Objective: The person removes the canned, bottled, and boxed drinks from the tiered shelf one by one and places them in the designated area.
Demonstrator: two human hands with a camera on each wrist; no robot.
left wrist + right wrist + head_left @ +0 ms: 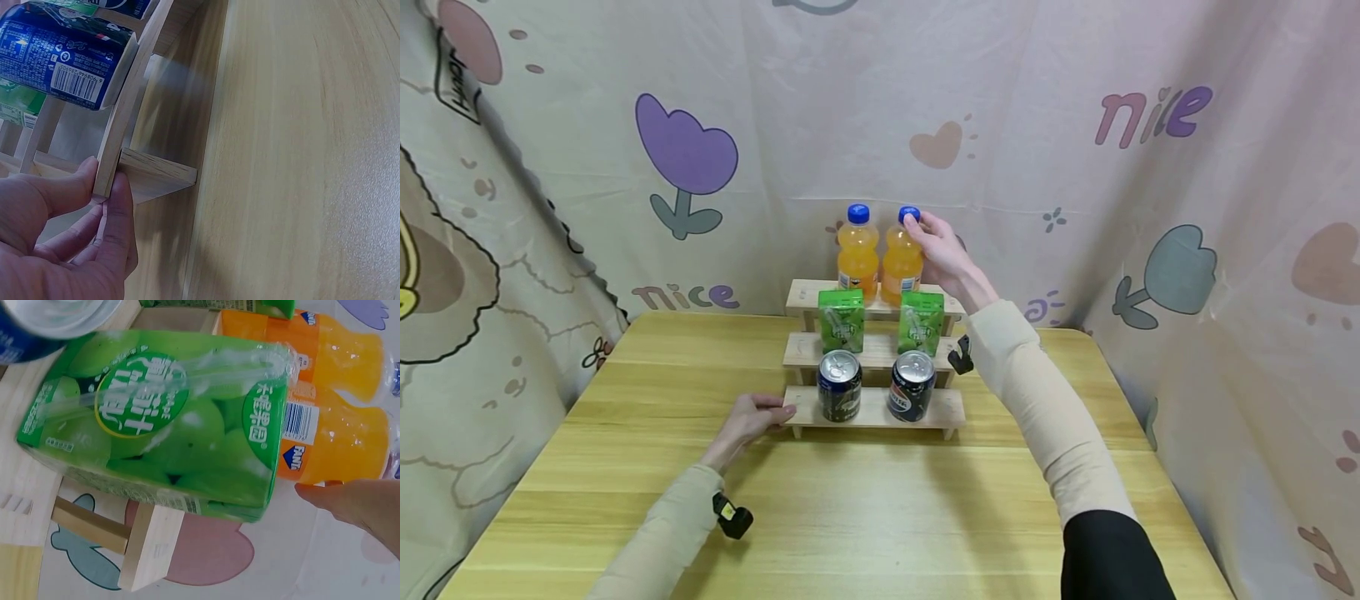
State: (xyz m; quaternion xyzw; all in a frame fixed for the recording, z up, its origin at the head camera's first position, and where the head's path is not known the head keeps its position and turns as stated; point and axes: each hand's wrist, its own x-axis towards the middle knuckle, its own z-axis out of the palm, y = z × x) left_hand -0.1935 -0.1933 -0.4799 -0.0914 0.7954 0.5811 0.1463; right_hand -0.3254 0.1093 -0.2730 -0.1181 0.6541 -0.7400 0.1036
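A three-step wooden rack (805, 406) stands on the table. My left hand (752, 423) pinches the left end of its lowest step; in the left wrist view, thumb and fingers (115, 219) are on either side of the board. On the top step stand two Fanta bottles of orange soda with blue caps. My right hand (945, 252) holds the right bottle (901, 262) near its cap, thumb in front. In the right wrist view, that bottle (340, 437) is partly hidden behind a green juice box (206, 444). The left bottle (857, 250) stands beside it.
Two green juice boxes, left (841, 321) and right (921, 322), sit on the middle step. Below them are two dark blue cans, left (839, 387) and right (912, 388). A patterned cloth (820, 100) hangs behind the wooden table (865, 517).
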